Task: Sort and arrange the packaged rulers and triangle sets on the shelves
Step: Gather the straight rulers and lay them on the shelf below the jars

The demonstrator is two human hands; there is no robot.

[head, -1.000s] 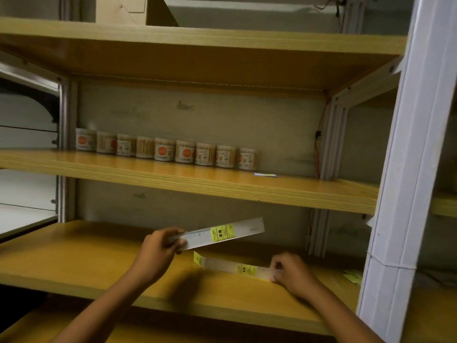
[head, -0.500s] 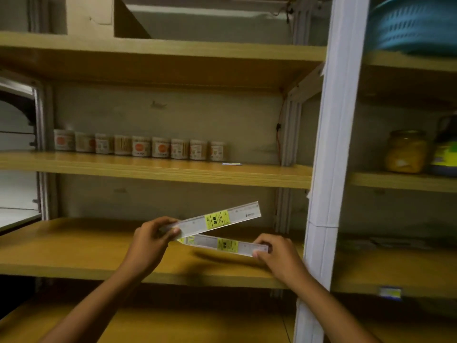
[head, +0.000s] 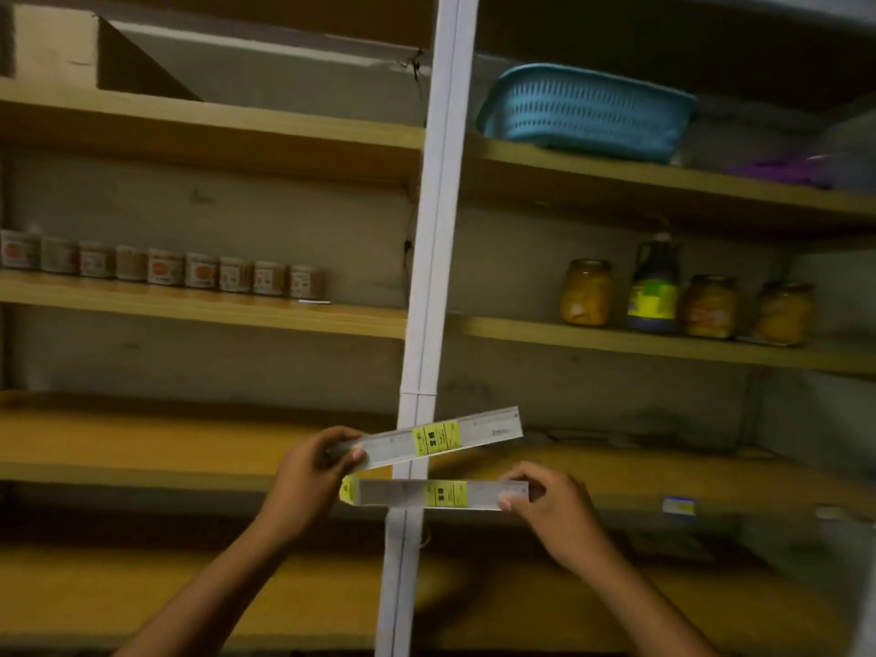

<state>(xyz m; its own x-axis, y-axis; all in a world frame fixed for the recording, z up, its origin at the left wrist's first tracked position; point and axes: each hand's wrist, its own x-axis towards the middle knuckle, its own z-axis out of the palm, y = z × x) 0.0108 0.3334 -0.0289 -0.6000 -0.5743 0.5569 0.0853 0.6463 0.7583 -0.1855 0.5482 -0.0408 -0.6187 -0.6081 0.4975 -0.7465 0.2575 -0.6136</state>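
My left hand [head: 310, 476] pinches the left end of a packaged ruler [head: 441, 437] with a yellow label; it slants up to the right in front of the white shelf post [head: 429, 286]. My right hand [head: 552, 507] pinches the right end of a second packaged ruler [head: 426, 494], which lies level just below the first. Both rulers hang in the air in front of the lower wooden shelf [head: 142, 448], touching no shelf. More flat packets [head: 592, 438] lie dimly on the lower right shelf.
Several small jars [head: 166, 267] line the middle left shelf. Glass jars [head: 585, 292] and a dark bottle [head: 653, 289] stand on the middle right shelf. A blue basket [head: 588, 111] sits on the top right shelf, a cardboard box [head: 61, 49] at top left.
My right hand lifted the second ruler off the lower shelf. Both hands and rulers have shifted right across the white post as my view turned toward the right bay.
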